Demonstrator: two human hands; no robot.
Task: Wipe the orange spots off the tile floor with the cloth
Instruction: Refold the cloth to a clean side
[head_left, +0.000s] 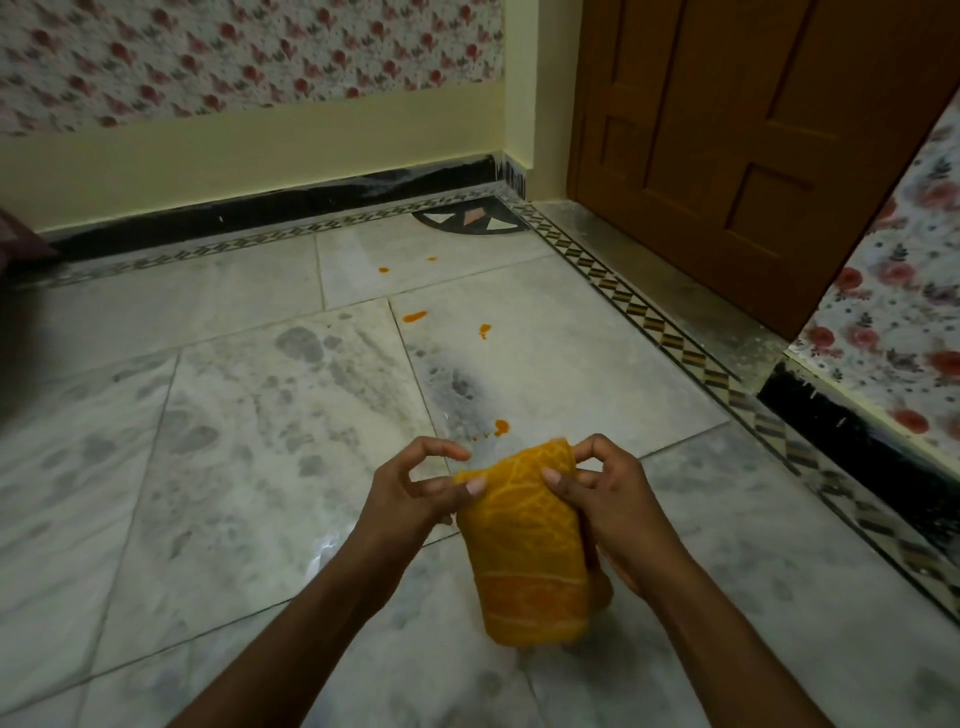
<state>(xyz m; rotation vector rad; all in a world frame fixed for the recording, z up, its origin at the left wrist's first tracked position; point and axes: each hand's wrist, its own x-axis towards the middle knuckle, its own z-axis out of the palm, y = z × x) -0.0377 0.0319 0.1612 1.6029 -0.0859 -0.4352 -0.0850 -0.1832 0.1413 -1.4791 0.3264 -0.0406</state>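
both hands (415, 493) (608, 499) grip folded orange patterned cloth (524, 545); five orange spots (414, 315) on floor (234, 415).

Both hands, left hand (415, 488) and right hand (608, 499), pinch the cloth (524, 551) (yellow-orange) above the tile floor (234, 415).

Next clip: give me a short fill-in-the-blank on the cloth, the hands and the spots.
1. The orange cloth is held by ____ hands, the left hand and the right hand.
2. The nearest orange spot lies just ____ the cloth, toward the wall.
3. The wooden door stands at the ____ of the view.

Missing words: both; beyond; right
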